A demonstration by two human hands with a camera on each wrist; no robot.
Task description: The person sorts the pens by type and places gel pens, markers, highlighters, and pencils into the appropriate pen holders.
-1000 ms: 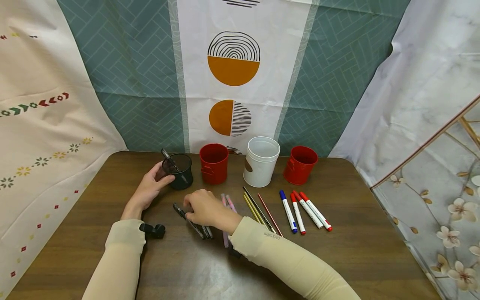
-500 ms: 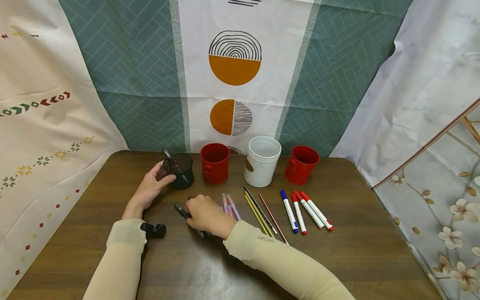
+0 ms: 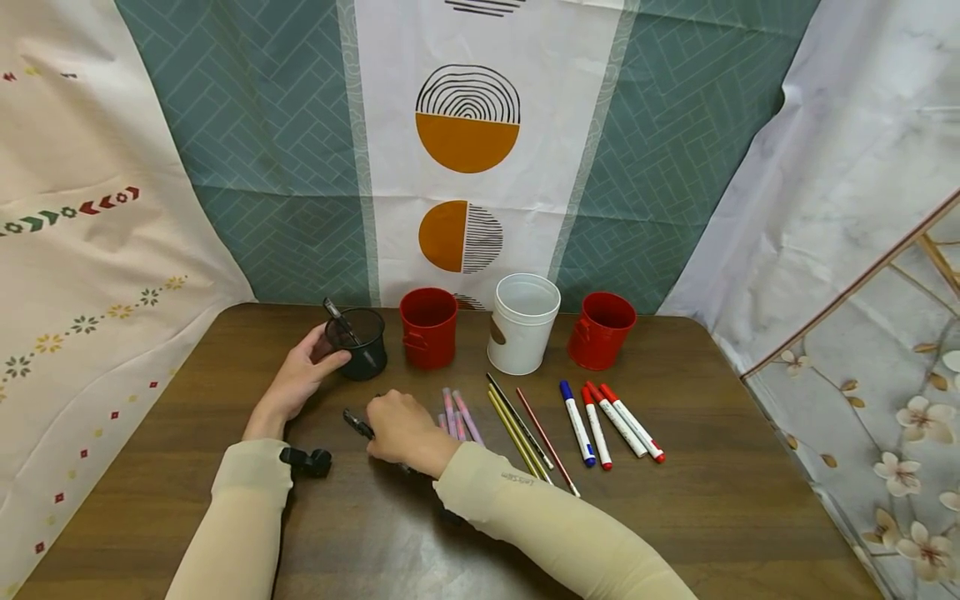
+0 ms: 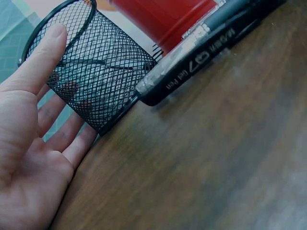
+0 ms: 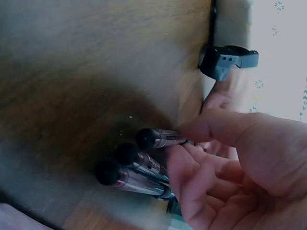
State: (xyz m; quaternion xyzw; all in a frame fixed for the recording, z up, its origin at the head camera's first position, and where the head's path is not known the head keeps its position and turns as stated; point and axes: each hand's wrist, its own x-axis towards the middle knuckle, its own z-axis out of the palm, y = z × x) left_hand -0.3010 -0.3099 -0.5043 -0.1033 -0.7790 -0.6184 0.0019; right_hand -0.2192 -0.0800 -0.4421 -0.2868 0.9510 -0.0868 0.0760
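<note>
While the head view shows mostly the back of the right hand [image 3: 408, 433], the right wrist view reveals its grip: thumb and fingertip nearly together, pinching one gel pen [image 5: 165, 138] beside two other pens [image 5: 139, 179] low over the wooden table [image 3: 360, 533]. All three show rounded black ends and clear, silvery barrels. The left wrist view alone makes "Gel Pen" legible, on a black-and-silver barrel [image 4: 192, 60] near the cup; which pen that is, I cannot tell. The left hand [image 3: 296, 379] holds the black mesh cup [image 3: 365, 358] half-encircled, thumb at its rim, fingers behind. The head view shows a black pen [image 3: 339, 318] leaning inside, beside a red bucket [image 3: 429, 337].
</note>
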